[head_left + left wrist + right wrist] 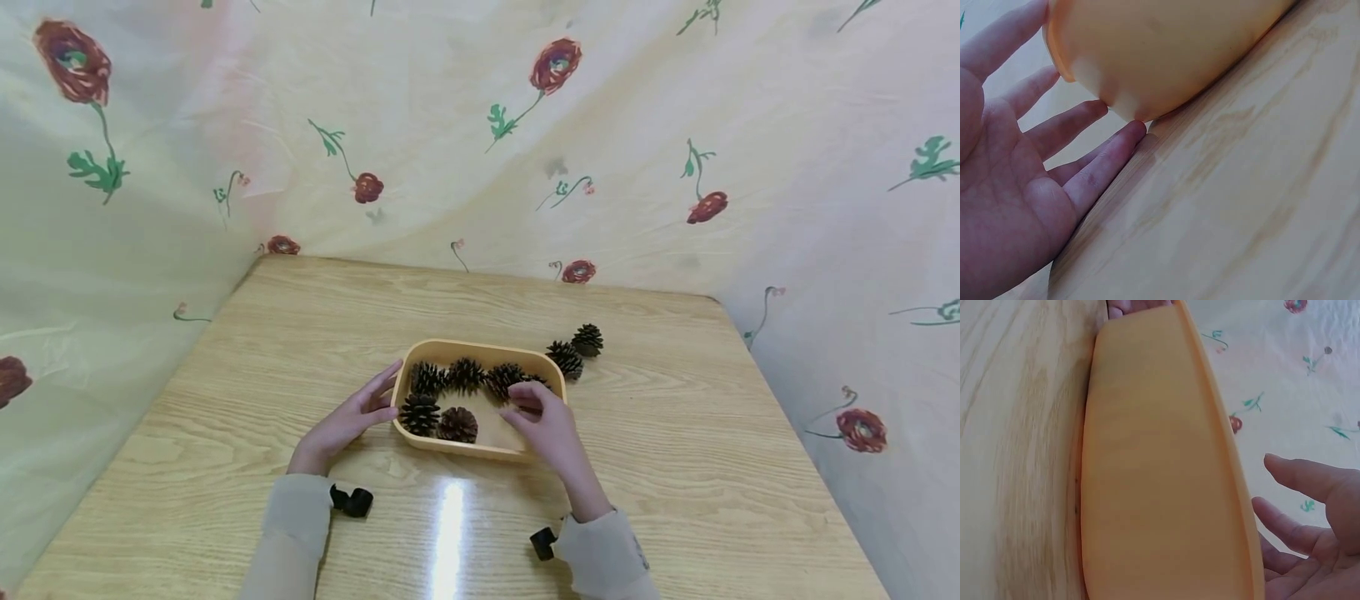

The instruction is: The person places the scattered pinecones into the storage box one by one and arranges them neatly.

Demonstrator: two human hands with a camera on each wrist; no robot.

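Note:
A yellow-orange oval-cornered box (472, 448) stands on the table, with several brown pine cones (457, 425) inside, mostly along its left and far sides. My left hand (345, 427) is at the box's left end, fingers spread. In the left wrist view its fingertips touch the outer wall (1166, 56). Over the right part of the box is my right hand (546, 421), its thumb and fingers apart and bent loosely near a pine cone (504, 381). In the right wrist view no object shows between thumb and fingers (1291, 531); some fingers are partly hidden by the box wall.
Two pine cones (565, 358) lie on the wooden table (675, 417) just outside the box's far right corner. A flower-printed cloth (450, 125) hangs behind and at both sides of the table. Small black devices (358, 502) are worn at both wrists.

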